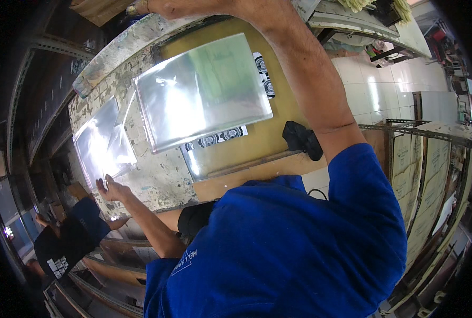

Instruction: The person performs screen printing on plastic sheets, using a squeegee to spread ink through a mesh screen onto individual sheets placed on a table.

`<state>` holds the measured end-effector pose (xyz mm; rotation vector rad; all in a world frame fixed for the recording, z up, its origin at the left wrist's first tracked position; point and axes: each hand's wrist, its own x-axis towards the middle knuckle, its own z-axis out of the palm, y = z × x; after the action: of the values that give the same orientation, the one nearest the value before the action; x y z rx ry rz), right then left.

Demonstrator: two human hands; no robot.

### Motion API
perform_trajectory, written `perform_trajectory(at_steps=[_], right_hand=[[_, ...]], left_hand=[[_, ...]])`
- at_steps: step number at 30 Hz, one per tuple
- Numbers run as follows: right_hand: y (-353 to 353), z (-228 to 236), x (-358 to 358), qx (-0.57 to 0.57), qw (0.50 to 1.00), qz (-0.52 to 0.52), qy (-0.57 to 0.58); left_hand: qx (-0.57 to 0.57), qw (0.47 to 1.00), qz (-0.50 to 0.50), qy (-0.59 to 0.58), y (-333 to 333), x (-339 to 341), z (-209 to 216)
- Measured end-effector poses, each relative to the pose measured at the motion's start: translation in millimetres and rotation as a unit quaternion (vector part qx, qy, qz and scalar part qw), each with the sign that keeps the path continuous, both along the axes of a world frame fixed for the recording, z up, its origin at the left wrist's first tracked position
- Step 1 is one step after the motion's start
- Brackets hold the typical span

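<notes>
Blue shirt (294, 249) of the wearer, nearest the lens as I view it remotely; both arms extend from it over a stained tabletop (162, 177). The left hand (114, 191) is palm-up at the near edge of a loose clear film (101, 138), its fingers parted and slightly bent; whether they pinch the film I cannot tell. The right hand (180, 7) reaches across the far side and is cut by the upper edge, so I cannot tell its grip. Between the hands, and to the left hand's right, a stack of clear film (199, 90) overlies a printed sheet (223, 137) and a yellowish board (262, 146); I judge it is set flat there to remain smooth and reachable. Right of both hands sits a black object (302, 140); left of the left hand, a co-worker (69, 238).
</notes>
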<state>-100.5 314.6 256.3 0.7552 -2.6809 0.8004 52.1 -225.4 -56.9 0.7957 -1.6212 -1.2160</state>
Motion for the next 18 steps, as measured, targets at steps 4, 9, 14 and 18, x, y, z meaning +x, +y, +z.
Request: perform_trajectory(at_steps=[4,9,14,18], right_hand=[[7.1,8.6,9.7,0.008,0.999,-0.004,-0.050],[1.3,-14.3,11.7,0.009,0.987,-0.014,0.163],[-6.3,-8.3,-5.4,0.016,0.998,-0.024,0.055],[-8.4,-26.9,-13.9,0.041,0.980,-0.074,0.181]], left_hand=[[0.086,0.993,0.080,-0.002,-26.0,13.6,-7.2],[0.004,0.988,0.152,-0.002,-111.8,43.9,-40.6],[-0.006,0.982,0.186,-0.020,-125.2,60.4,-45.0],[-0.099,0.911,0.294,-0.271,-133.0,74.3,-31.9]])
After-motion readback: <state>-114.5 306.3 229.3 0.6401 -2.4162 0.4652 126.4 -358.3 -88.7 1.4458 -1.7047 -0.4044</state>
